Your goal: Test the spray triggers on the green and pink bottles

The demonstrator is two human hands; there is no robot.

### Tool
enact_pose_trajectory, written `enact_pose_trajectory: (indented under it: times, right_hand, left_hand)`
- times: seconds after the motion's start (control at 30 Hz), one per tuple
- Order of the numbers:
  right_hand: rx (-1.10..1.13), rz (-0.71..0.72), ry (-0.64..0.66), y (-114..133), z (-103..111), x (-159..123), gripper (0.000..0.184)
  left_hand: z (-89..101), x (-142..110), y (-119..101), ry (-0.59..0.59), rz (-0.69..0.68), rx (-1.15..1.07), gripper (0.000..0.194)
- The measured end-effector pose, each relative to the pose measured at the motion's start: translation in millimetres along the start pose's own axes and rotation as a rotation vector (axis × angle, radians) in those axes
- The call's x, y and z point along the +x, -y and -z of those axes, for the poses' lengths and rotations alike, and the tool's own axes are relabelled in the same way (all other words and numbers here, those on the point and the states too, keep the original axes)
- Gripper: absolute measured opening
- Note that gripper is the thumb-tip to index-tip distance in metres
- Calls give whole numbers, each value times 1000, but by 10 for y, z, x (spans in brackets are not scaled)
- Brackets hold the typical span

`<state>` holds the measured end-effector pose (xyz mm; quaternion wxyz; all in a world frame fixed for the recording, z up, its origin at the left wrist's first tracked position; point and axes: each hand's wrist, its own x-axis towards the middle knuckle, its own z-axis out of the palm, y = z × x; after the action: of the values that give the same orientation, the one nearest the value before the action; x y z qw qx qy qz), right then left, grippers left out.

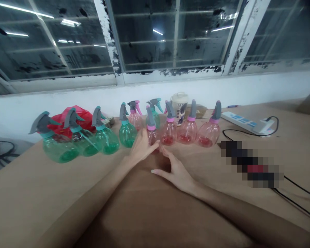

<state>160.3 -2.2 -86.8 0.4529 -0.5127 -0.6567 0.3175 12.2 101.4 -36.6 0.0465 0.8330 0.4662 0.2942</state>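
Forearms (pixel 98 198) extend toward a pink bottle (pixel 153 135) just beyond the spread right hand (pixel 179 173), the left hand (pixel 139 147) cupping it, grip unclear.

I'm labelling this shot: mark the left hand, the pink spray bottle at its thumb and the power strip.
Left hand (pixel 140 146): head view, its back.
Pink spray bottle (pixel 153 136): head view, upper body.
Power strip (pixel 243 122): head view, top face.

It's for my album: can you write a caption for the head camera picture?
Left hand at a pink spray bottle, right hand close by, four green bottles at left.
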Motion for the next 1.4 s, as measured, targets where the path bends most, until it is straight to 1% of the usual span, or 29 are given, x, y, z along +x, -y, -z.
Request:
enact_pose_trajectory:
  times: [0.07, 0.17, 0.23, 0.37, 0.53, 0.73, 0.8, 0.9, 0.97, 1.03, 1.07, 1.13, 1.2, 1.3, 1.4]
  right_hand:
    - [-16, -8, 19, 24, 5, 4, 86]
    - [-37, -4, 30, 37, 4, 7, 86]
    - [-54, -19, 35, 33, -2, 6, 86]
    - [-85, -50, 48, 28, -4, -1, 86]
    - [-100, -67, 59, 52, 12, -4, 81]
    - [-90, -40, 41, 42, 11, 7, 73]
    - [-87, -33, 8, 23, 21, 14, 66]
    - [-126, 19, -85, -1, 79, 59, 49]
    - [-172, 85, -177, 2, 161, 133, 40]
    - [-213, 151, -290, 26, 276, 254, 37]
    - [-230, 175, -345, 43, 339, 330, 38]
    - [-264, 191, -434, 77, 456, 507, 47]
    - [-274, 142, -513, 96, 535, 692, 59]
    - [-307, 114, -542, 86, 554, 932, 63]
    - [-358, 130, -525, 48, 495, 1104, 62]
  left_hand:
    - [-8, 7, 10, -4, -14, 5, 54]
    - [26, 47, 35, -12, -27, 25, 65]
    - [68, 88, 61, 8, -11, 43, 69]
    - [138, 162, 96, 34, 26, 59, 64]
    - [150, 182, 61, -10, 55, 64, 63]
    - [137, 202, 79, -48, 48, 65, 62]
    - [132, 213, 91, -46, 42, 60, 62]
    - [135, 220, 86, -38, 38, 54, 60]
    - [150, 217, 69, -34, 46, 55, 60]
    - [174, 211, 46, -27, 62, 60, 61]
    - [188, 207, 34, -23, 69, 64, 61]
    - [217, 197, 4, -19, 77, 69, 61]
    - [248, 184, -32, -18, 81, 74, 58]
    - [296, 161, -93, -13, 93, 86, 56]
    - [355, 140, -142, -12, 109, 108, 56]
